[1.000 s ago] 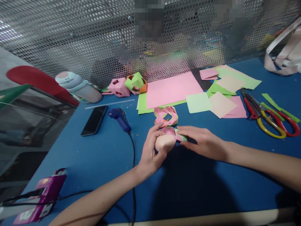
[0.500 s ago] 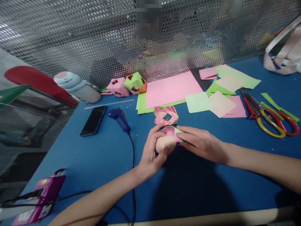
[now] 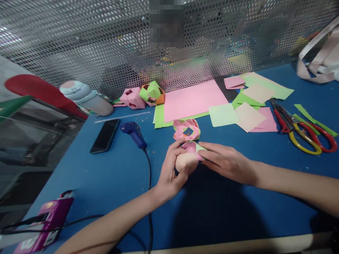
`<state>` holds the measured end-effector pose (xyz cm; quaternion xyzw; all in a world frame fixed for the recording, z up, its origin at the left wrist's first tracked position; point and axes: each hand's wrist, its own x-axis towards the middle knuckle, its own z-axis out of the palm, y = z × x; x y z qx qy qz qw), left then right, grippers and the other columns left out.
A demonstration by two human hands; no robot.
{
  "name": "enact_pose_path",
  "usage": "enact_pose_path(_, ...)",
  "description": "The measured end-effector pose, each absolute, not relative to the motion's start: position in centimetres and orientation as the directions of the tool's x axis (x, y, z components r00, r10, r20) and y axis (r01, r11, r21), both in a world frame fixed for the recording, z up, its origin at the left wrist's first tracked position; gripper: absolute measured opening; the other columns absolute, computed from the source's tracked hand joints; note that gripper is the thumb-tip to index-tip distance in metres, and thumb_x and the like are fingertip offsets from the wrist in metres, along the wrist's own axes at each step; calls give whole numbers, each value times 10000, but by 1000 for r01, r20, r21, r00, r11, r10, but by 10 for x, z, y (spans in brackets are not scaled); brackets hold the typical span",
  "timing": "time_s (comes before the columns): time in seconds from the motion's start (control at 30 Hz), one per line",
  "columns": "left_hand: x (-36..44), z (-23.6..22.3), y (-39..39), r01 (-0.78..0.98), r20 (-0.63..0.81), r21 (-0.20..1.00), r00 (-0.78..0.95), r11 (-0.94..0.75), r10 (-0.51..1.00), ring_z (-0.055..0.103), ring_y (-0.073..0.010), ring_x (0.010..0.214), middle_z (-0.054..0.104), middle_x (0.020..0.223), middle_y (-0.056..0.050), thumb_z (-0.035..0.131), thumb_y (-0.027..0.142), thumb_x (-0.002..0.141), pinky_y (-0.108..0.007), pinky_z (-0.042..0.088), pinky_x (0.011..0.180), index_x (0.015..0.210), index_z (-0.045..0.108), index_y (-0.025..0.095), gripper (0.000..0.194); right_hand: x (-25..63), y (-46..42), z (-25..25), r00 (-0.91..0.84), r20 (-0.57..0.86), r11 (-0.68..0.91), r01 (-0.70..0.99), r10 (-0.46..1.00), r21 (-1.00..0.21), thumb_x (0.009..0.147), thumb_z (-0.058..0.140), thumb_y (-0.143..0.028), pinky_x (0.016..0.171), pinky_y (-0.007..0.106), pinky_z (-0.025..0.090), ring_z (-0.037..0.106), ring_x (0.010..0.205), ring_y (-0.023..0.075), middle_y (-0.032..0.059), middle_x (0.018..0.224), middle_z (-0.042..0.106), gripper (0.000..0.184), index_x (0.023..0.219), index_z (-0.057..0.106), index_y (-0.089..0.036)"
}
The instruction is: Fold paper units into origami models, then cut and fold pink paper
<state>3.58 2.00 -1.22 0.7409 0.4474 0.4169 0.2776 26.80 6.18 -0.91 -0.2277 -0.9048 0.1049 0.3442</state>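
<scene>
Between my hands is a folded paper piece [image 3: 186, 161] in pink, cream and pale green, curved into a bowl-like shape. My left hand [image 3: 171, 168] wraps round its left side, thumb below and fingers at the back. The fingers of my right hand [image 3: 224, 159] press together on its green right edge; the right thumb is mostly hidden. Just beyond lies a pink and green folded paper ring [image 3: 186, 129], close to my left fingertips. A blue glue gun [image 3: 134, 135] rests to the left, its cord running down past my left forearm.
Paper balls [image 3: 132, 98], a bottle [image 3: 87, 98] and a phone [image 3: 105, 136] are at the left. Pink sheets [image 3: 194, 100] and paper squares [image 3: 224, 114] lie behind my hands. Scissors [image 3: 304, 139] are at the right. A perforated metal panel [image 3: 113, 46] borders the back; a purple power strip [image 3: 57, 215] sits front left.
Almost nothing differs. Both hands keep the same hold on the folded paper piece, and the view has shifted very slightly.
</scene>
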Motion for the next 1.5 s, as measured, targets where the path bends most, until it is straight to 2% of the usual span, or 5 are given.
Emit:
enact_pose_path(0.63,37,-15,19,432,364,788,250,-440,897,387,-330,1401,410,1479,-157,531,453,944,-539,374,1103,1148,523,225,306,269,57,-6,-671,526,852,412,523,-322,990,498,-181,907,414,610,671,1137,267,168,1289,647,215,1183,589,-159)
enact_pose_path(0.97,41,-19,15,509,405,697,302,-506,863,328,-327,1446,348,1514,-177,559,139,868,-570,347,1127,1224,452,222,380,265,56,-4,-618,580,846,353,531,-399,962,529,-206,922,419,611,672,1142,262,168,1246,674,215,1165,577,-150)
enact_pose_path(1.23,45,-17,13,556,426,604,380,-571,821,265,-343,1486,289,1550,-213,549,90,887,-605,311,1152,1286,411,216,441,263,49,-1,-582,587,822,319,563,-472,958,540,-228,979,405,580,640,1209,244,159,1261,673,257,1207,554,-166)
enact_pose_path(1.37,45,-17,14,517,435,633,378,-576,817,256,-365,1482,267,1555,-223,629,150,860,-619,292,1155,1336,381,210,541,263,51,-8,-567,595,819,332,569,-468,949,580,-296,1010,437,558,603,1263,273,206,1281,657,380,1279,514,-118)
enact_pose_path(1.5,38,-17,13,387,402,760,352,-523,845,197,-358,1502,234,1591,-178,598,191,874,-617,228,1184,1398,365,236,575,265,52,-15,-584,570,811,335,578,-480,937,583,-242,1026,450,545,588,1282,277,221,1311,636,388,1296,507,-116)
